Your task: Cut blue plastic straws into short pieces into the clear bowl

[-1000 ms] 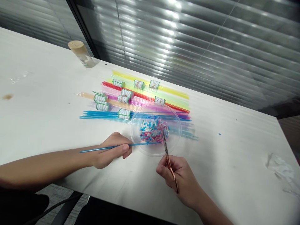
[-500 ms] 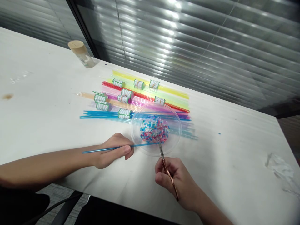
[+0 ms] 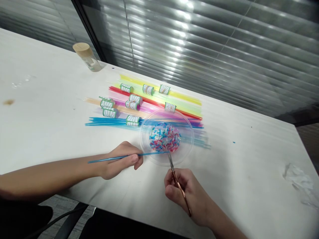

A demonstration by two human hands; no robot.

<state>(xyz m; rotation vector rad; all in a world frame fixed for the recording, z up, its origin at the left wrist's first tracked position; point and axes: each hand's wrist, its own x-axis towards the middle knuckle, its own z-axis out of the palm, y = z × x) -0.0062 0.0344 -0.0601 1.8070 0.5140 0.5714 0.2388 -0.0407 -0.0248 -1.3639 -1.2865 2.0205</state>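
My left hand (image 3: 122,161) pinches a thin blue plastic straw (image 3: 154,153), which runs from above my wrist to over the near part of a clear round bowl (image 3: 191,139). Inside the bowl lies a heap of short cut pieces (image 3: 165,136) in blue, red, pink and clear. In my right hand (image 3: 195,194) are scissors (image 3: 179,187) with copper-coloured handles. Their silver blades reach over the bowl's near rim and meet the straw's right end. Whether the blade tips touch the heap, I cannot tell.
Behind and partly under the bowl lie bundles of coloured straws (image 3: 107,121), several with striped paper bands (image 3: 133,120). A jar with a wooden lid (image 3: 82,49) stands at the back left. Crumpled clear plastic (image 3: 297,176) lies at the right. Window blinds (image 3: 211,59) rise beyond the table.
The straw's right end reached past the scissor blades before; now it stops at them and the straw looks slightly shorter. The scissor handles have shifted a little. My left hand is nearly still.
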